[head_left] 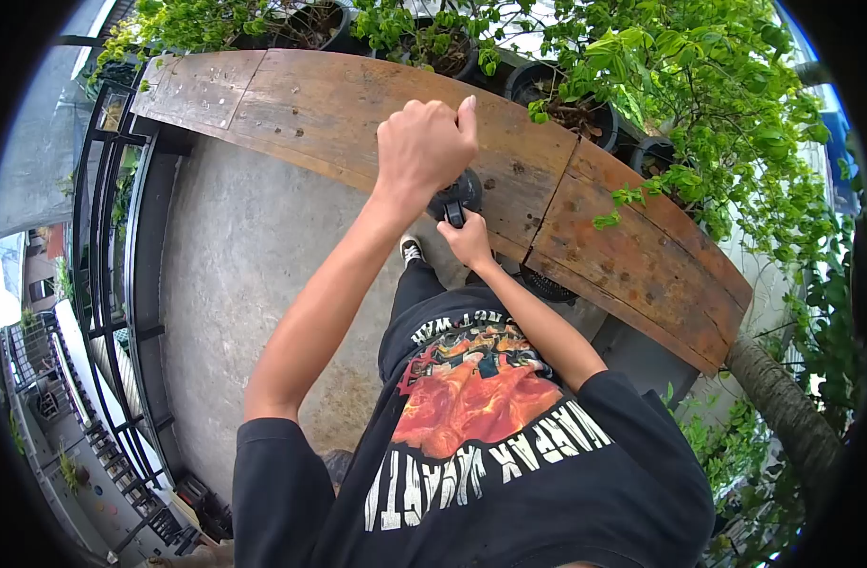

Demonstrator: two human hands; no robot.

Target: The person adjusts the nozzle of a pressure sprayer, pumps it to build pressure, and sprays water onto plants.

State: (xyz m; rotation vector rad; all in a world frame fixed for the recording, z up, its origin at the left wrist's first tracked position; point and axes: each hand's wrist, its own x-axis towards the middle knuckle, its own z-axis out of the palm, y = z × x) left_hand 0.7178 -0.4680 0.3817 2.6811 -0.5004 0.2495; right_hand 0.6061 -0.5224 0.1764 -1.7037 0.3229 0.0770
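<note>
From here I see the black device (pixel 468 187) at the bench's (pixel 339 90) inner edge, partly hidden below the left hand (pixel 424 147), whose fingers are curled; what they hold, I can't tell. The right hand's (pixel 468 239) fingers are closed round its handle (pixel 454 216).

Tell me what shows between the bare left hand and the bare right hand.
The head view shows a rounded black object between left hand and right hand.

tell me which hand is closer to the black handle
Right. The right hand has its fingers on the black handle; the left hand is a closed fist farther up in view, away from it.
</note>
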